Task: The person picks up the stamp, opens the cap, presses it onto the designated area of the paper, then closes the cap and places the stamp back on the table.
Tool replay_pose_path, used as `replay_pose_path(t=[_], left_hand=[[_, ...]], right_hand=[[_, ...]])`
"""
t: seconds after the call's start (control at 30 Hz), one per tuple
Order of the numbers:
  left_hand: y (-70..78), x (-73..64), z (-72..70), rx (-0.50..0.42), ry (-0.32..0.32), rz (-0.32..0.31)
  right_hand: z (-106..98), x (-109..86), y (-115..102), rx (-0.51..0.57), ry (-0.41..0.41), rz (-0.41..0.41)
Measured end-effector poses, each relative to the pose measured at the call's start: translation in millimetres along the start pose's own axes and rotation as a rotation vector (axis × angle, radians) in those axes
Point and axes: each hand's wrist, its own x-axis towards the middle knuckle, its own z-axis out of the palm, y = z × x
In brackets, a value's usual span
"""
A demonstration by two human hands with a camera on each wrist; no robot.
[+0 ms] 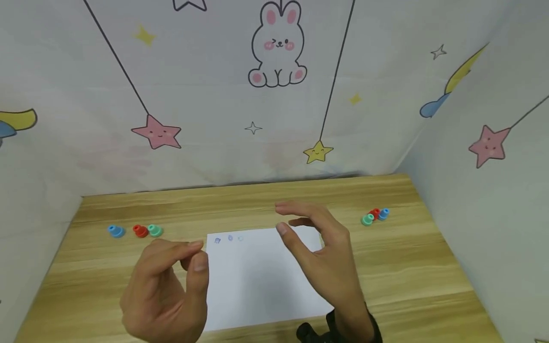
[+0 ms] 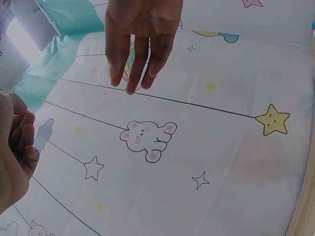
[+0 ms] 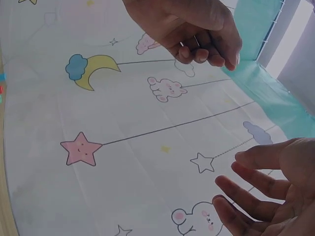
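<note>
My left hand (image 1: 160,302) is raised at the paper's left side, fingers loosely curled and thumb tip close to the index fingertip, with nothing seen between them. Over the paper's right part hovers my right hand (image 1: 328,259), thumb and fingers spread apart and holding nothing. Both wrist views show the right hand (image 2: 142,44) with loose fingers and the left hand (image 3: 202,34) with bent ones. Beneath them a white sheet of paper (image 1: 261,276) lies on the wooden table (image 1: 407,267). Small marks (image 1: 230,238), bluish and pale green, line its upper left corner.
On the left of the table stand small flared pieces: blue (image 1: 116,231), red (image 1: 140,231) and green (image 1: 155,230). A similar trio, green (image 1: 367,219), red (image 1: 375,213) and blue (image 1: 384,214), sits close together at right. White cartoon-printed cloth (image 1: 214,105) walls the table.
</note>
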Motion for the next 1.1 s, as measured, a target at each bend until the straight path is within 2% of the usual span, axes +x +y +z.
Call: replay_pose_path(t=[0.13, 0.2, 0.33, 0.43, 0.6, 0.7, 0.8, 0.9, 1.1], left_hand=[[-0.3, 0.1, 0.1, -0.014, 0.007, 0.004], [-0.2, 0.1, -0.8, -0.015, 0.004, 0.002], [1.3, -1.5, -5.0, -0.013, -0.006, -0.017], [2.5, -2.7, -9.9, -0.016, -0.017, -0.033], [1.9, -4.1, -16.2, -0.021, -0.017, -0.042], [1.1, -3.9, -17.9, -0.015, -0.004, -0.044], [1.7, -2.9, -19.7, -0.01, -0.007, -0.055], [3.2, -2.3, -20.8, -0.008, -0.019, -0.062], [3.6, -1.4, -24.7, 0.011, -0.027, -0.058]], right_hand=[[-17, 4.6, 14, -0.072, 0.047, 0.005], [-29, 8.3, 24, -0.149, 0.075, 0.033], [-60, 14.6, 52, -0.34, 0.11, 0.144], [-85, 16.0, 77, -0.478, 0.107, 0.256], [-118, 6.0, 116, -0.687, 0.093, 0.517], [-131, -5.0, 133, -0.737, 0.057, 0.686], [-137, -14.7, 150, -0.742, 0.001, 0.786], [-138, -22.7, 164, -0.755, -0.011, 0.808], [-135, -28.7, 179, -0.783, 0.042, 0.791]])
